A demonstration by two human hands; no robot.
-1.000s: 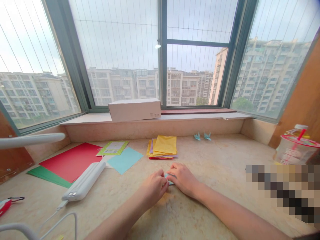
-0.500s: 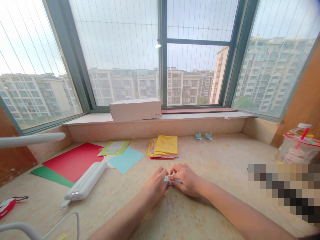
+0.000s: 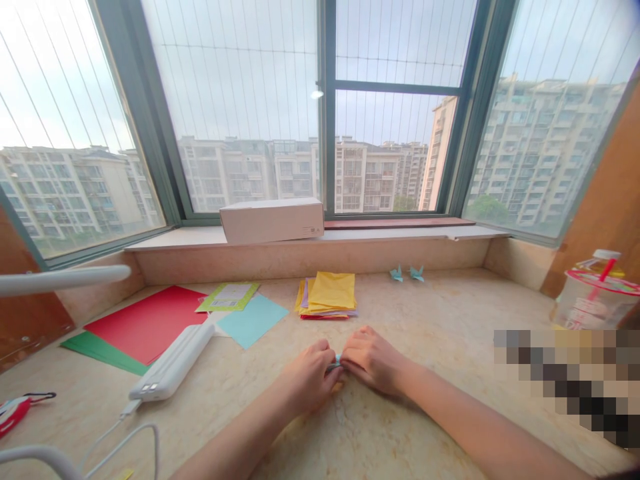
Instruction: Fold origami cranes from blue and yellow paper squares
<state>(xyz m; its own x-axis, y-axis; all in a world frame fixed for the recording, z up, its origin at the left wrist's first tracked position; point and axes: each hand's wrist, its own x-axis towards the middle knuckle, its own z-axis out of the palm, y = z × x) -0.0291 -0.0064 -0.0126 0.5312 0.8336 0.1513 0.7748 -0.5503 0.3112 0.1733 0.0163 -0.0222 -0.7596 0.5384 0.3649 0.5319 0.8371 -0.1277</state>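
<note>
A small light-blue folded paper point(image 3: 335, 363) lies on the marble counter point(image 3: 440, 320), mostly hidden between my hands. My left hand point(image 3: 310, 375) has its fingers curled and pinches the paper's left end. My right hand point(image 3: 373, 361) is closed over its right part, pressing it down. Just beyond my hands sits a stack of coloured paper squares point(image 3: 329, 294) with yellow on top. Two small blue paper cranes point(image 3: 406, 273) stand near the back wall.
A light-blue sheet point(image 3: 251, 319), a green booklet point(image 3: 228, 296), red point(image 3: 147, 323) and green card point(image 3: 97, 350) lie at the left. A white power bank point(image 3: 173, 363) with cable is front left. A white box point(image 3: 271, 220) rests on the sill. A plastic jar point(image 3: 593, 299) stands right.
My hands have closed tighter together over the blue paper, so less of it shows than before. Nothing else on the counter has moved.
</note>
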